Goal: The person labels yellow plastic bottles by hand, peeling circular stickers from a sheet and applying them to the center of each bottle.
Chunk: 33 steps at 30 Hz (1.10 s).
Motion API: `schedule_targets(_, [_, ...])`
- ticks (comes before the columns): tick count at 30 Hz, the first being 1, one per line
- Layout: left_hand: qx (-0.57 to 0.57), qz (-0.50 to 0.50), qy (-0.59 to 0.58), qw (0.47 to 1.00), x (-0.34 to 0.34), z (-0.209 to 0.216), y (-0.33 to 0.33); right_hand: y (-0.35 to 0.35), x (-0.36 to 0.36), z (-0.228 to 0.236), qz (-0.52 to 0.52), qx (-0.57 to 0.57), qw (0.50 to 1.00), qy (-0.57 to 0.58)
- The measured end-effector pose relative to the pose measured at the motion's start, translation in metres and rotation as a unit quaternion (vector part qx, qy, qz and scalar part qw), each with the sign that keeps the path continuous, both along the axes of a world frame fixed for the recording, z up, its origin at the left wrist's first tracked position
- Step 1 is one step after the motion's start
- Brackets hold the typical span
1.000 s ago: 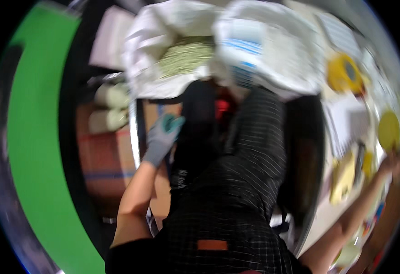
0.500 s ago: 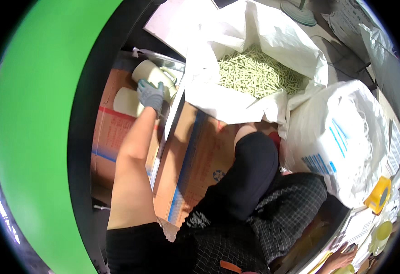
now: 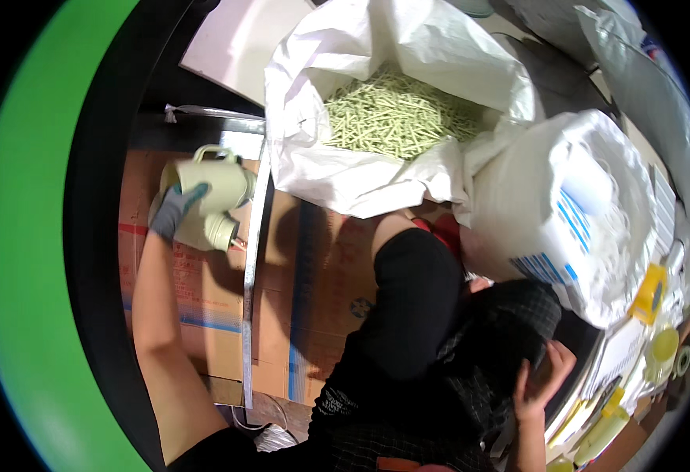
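My left hand, in a grey glove, reaches forward and rests on a pale cream cylinder-shaped container lying on its side over flattened cardboard boxes. A second cream container lies just below the hand, touching it. My right hand is bare, held low at the right near my dark checked clothing, fingers loosely curled with nothing in them. An open white sack full of pale green sticks stands beyond the containers.
A second, tied white sack with blue print stands at the right. A metal bar runs across the cardboard. Yellow tape rolls and small containers crowd a table edge at the far right. A green surface fills the left.
The view has swung left and down toward the cardboard. My left hand has stretched further out and now lies on the cream containers; the right hand has come in near my body.
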State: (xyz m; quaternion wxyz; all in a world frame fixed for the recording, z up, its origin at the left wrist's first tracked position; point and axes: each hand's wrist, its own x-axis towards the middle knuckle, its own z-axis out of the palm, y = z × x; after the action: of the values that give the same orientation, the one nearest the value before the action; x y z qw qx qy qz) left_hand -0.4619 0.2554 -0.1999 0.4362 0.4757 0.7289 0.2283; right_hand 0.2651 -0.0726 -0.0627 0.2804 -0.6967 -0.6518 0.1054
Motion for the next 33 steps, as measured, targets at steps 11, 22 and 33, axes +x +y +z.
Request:
schedule_targets(11, [0.211,0.011,-0.355,0.911,0.329,0.161,-0.265,-0.021,-0.054,0.019,0.001,0.002,0.835,0.551])
schedule_targets(22, [0.303,-0.331,-0.234,0.863,0.443,0.184,-0.293,-0.054,-0.085,0.061,0.039,0.073,0.969,0.234])
schedule_targets(33, [0.481,-0.464,0.103,0.737,0.455,0.218,-0.328,-0.050,-0.098,0.057,0.064,0.117,0.980,0.146])
